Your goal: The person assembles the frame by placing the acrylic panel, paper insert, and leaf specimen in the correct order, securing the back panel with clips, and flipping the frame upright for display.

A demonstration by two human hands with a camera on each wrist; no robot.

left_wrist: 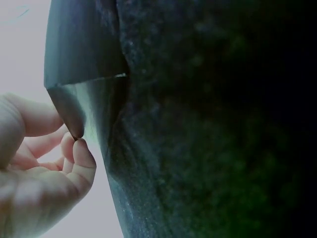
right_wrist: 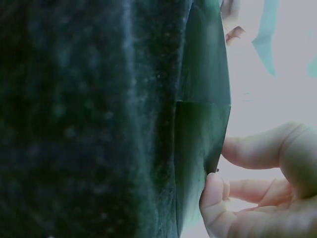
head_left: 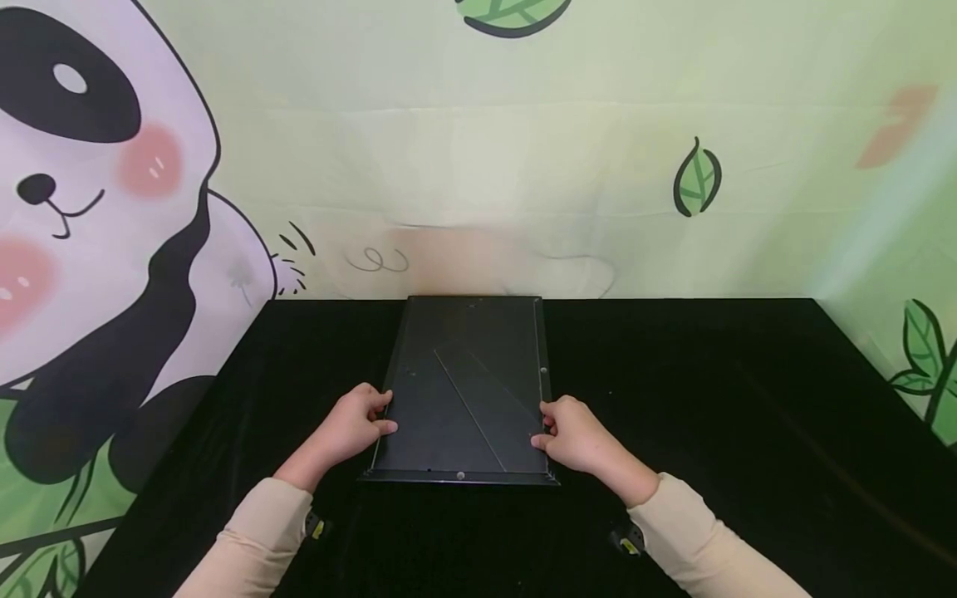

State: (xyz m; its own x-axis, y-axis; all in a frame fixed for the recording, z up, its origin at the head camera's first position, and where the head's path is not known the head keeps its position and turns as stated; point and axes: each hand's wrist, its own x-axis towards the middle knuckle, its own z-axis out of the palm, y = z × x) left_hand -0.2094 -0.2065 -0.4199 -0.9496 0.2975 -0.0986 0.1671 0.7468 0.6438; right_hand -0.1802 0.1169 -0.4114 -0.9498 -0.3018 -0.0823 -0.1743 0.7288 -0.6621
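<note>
A black picture frame [head_left: 426,423] lies back up on the black table, its long sides running away from me. A narrow strip [head_left: 467,403], like a folded stand, crosses its back diagonally. My left hand [head_left: 355,423] pinches the left rim between thumb and fingers. Opposite it, the right rim is pinched by my right hand [head_left: 576,433]. In the left wrist view the left hand [left_wrist: 44,183] grips the thin edge of the frame [left_wrist: 81,44]. The right wrist view shows the right hand [right_wrist: 267,183] doing likewise on its edge [right_wrist: 203,69]. The frame's front is hidden.
The black table [head_left: 718,432] extends on both sides and in front of the frame. Behind it hangs a pale green backdrop [head_left: 598,100] with a printed panda [head_left: 175,66] at left and leaves. A dark wrist strap with a yellow-green mark [head_left: 630,544] shows by each cuff.
</note>
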